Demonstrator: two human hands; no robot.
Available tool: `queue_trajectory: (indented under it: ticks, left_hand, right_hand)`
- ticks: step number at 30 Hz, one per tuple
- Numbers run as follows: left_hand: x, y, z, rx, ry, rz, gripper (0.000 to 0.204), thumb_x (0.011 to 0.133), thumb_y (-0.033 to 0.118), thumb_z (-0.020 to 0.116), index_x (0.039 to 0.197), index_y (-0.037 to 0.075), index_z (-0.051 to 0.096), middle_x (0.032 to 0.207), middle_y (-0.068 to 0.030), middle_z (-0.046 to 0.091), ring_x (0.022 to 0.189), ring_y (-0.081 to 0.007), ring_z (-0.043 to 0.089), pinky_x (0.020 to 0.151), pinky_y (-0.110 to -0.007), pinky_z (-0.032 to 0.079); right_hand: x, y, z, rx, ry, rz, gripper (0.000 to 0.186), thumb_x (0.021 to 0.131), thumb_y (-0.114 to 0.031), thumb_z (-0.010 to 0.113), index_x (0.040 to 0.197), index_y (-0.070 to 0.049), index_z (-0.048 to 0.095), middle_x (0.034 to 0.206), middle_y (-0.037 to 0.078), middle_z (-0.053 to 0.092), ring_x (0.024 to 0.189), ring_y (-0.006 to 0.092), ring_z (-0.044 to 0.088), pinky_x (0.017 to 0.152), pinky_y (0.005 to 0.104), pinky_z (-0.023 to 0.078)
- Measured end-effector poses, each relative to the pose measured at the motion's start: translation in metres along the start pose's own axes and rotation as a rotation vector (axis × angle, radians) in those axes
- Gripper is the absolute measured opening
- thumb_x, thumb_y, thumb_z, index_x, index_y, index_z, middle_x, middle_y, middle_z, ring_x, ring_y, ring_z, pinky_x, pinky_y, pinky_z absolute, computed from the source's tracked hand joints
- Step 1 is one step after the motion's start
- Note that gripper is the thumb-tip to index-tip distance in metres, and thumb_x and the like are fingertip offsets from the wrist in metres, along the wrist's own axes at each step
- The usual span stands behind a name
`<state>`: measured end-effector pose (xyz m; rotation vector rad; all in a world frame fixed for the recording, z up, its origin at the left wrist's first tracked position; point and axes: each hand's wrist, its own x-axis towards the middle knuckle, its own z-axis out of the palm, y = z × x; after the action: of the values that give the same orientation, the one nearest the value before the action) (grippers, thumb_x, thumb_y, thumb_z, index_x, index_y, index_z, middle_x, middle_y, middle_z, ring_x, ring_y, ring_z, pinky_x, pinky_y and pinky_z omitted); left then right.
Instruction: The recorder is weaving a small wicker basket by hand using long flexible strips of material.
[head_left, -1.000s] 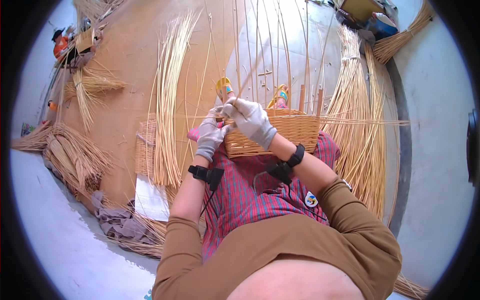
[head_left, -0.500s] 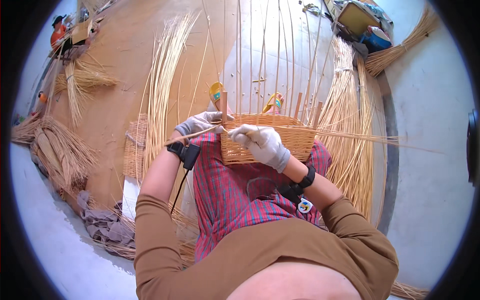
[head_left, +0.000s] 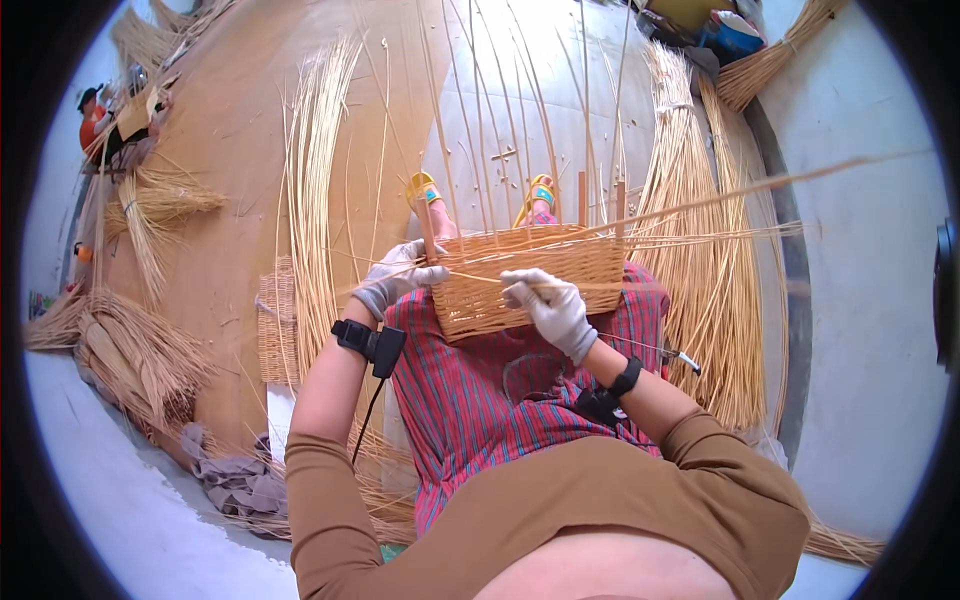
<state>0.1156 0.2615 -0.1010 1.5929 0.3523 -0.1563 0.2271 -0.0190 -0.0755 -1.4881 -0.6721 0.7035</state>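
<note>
A partly woven wicker basket rests across my lap, tall thin upright canes rising from it and flat wooden stakes at its corners. My left hand, in a pale glove, is closed at the left corner, thumb and fingers pinching the basket's edge beside a wooden stake. In front of the basket's near wall, my gloved right hand is closed on a wicker strand. That strand runs taut from the left corner to my right fingers. Its far end is blurred.
Loose cane bundles lie on the floor at left, and tied bundles at right. A flat woven panel is left of my arm. Long strands stick out rightward from the basket. A person sits at the far left.
My right hand has moved right and slightly down, away from the left corner, drawing the strand along. A long strand now sweeps up to the right. The basket has tilted a little.
</note>
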Motion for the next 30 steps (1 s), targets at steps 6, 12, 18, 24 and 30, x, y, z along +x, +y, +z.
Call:
queue_trajectory:
  ticks: [6, 12, 18, 24, 30]
  left_hand:
    - [-0.005, -0.038, 0.031, -0.323, 0.315, 0.054, 0.029, 0.088, 0.017, 0.078, 0.112, 0.005, 0.068, 0.103, -0.0009, 0.068, 0.095, -0.0132, 0.061, 0.089, -0.030, 0.050]
    - [0.027, -0.032, 0.082, -0.385, 0.544, 0.144, 0.021, 0.093, 0.019, 0.073, 0.110, 0.008, 0.065, 0.099, -0.0004, 0.065, 0.092, -0.0126, 0.058, 0.087, -0.029, 0.048]
    - [-0.008, -0.059, 0.059, -0.416, 0.552, 0.124, 0.020, 0.096, 0.020, 0.072, 0.111, 0.009, 0.064, 0.101, 0.0000, 0.065, 0.095, -0.0133, 0.057, 0.090, -0.030, 0.047]
    - [0.008, -0.045, 0.079, -0.337, 0.562, 0.183, 0.022, 0.095, 0.018, 0.072, 0.113, 0.008, 0.064, 0.101, -0.0002, 0.064, 0.094, -0.0130, 0.057, 0.088, -0.030, 0.048]
    - [-0.017, -0.068, 0.069, -0.334, 0.677, 0.143, 0.018, 0.090, 0.012, 0.073, 0.106, 0.008, 0.064, 0.096, 0.0002, 0.063, 0.091, -0.0133, 0.057, 0.086, -0.031, 0.048]
  right_hand:
    - [0.089, 0.018, 0.012, -0.004, 0.251, 0.123, 0.025, 0.098, -0.016, 0.065, 0.118, -0.001, 0.068, 0.100, 0.013, 0.074, 0.089, 0.0203, 0.073, 0.082, 0.0317, 0.060]
    - [0.209, 0.004, 0.026, -0.841, 0.118, -0.659, 0.056, 0.093, -0.012, 0.065, 0.146, -0.007, 0.049, 0.109, 0.020, 0.073, 0.096, 0.0259, 0.072, 0.085, 0.0369, 0.058]
    - [0.154, -0.004, 0.038, -0.122, 0.029, 0.117, 0.053, 0.098, -0.017, 0.062, 0.149, -0.012, 0.047, 0.106, 0.017, 0.074, 0.087, 0.0234, 0.073, 0.075, 0.0369, 0.059]
    - [0.196, 0.011, 0.040, -0.853, 0.004, -0.532, 0.044, 0.086, -0.008, 0.070, 0.130, -0.011, 0.062, 0.140, 0.027, 0.057, 0.117, 0.0419, 0.063, 0.098, 0.0426, 0.051]
    - [0.139, -0.023, 0.052, 0.368, 0.142, -0.087, 0.072, 0.092, 0.000, 0.061, 0.156, -0.014, 0.029, 0.082, 0.002, 0.061, 0.073, 0.0107, 0.057, 0.063, 0.0280, 0.050]
